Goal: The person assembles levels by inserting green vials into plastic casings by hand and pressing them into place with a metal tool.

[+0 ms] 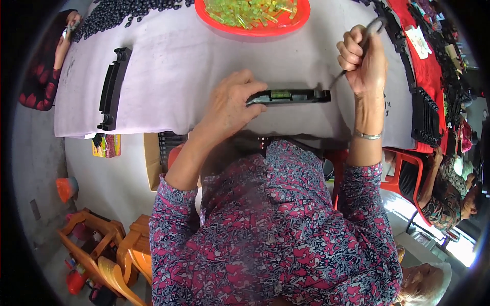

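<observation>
A black spirit level (304, 97) lies across the pale tablecloth in front of me, a yellow-green vial (280, 94) showing in its middle. My left hand (229, 104) grips its left end, thumb on the near side and fingers on the far side. Raised above the table to the right, my right hand (368, 64) is closed around a thin dark rod-like tool with a rounded grey top (377, 24). The rod slants down toward the level's right end; whether its tip touches is too blurred to tell.
A red tray (252, 31) holds many yellow-green vials at the far edge. Small black parts (127, 11) are heaped far left, near another person's hand (62, 48). A second black level body (113, 89) lies left. Black level bodies (426, 117) are stacked right, beside a red cloth (431, 66).
</observation>
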Demonstrator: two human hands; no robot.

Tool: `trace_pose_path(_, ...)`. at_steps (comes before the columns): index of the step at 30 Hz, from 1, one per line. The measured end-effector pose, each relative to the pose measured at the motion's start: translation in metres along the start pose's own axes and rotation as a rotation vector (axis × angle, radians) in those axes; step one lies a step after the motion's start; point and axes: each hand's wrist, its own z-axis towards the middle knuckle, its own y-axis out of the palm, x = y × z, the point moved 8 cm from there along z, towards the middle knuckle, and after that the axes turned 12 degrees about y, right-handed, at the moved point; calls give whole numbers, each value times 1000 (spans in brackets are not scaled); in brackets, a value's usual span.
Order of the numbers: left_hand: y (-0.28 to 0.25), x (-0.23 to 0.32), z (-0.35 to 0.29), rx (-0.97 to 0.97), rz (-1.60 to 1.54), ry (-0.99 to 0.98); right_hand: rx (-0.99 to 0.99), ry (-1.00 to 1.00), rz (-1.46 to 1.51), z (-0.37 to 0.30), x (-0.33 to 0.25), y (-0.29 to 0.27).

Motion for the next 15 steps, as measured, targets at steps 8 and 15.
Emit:
trace_pose_path(8,0,1,-3,13,3,38,766,208,-636,-1,-3,-129)
trace_pose_path(15,-1,0,-4,1,-23,47,849,169,-1392,10,-20,-151)
